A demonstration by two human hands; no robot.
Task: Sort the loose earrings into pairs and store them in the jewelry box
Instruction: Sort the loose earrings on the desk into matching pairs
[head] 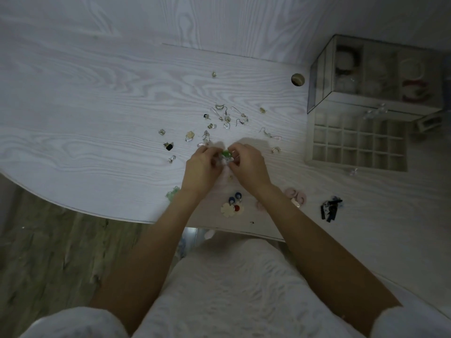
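— Where is the green earring [226,154]?
— Pinched between my left hand [203,164] and right hand [246,164], both grips curled tight on it, just above the counter [97,113].
— And around you?
— Loose earrings [225,118] lie scattered beyond; the jewelry box [358,142] stands open, far right. Wooden floor [48,252] below.

- Tabletop [97,106]: white, wood-grained.
- Loose earrings [225,118]: scattered mid-surface.
- Jewelry box [375,76]: placed far right.
- Divided tray [356,145]: set just before it.
- Dark earrings [330,209]: laid near right edge.
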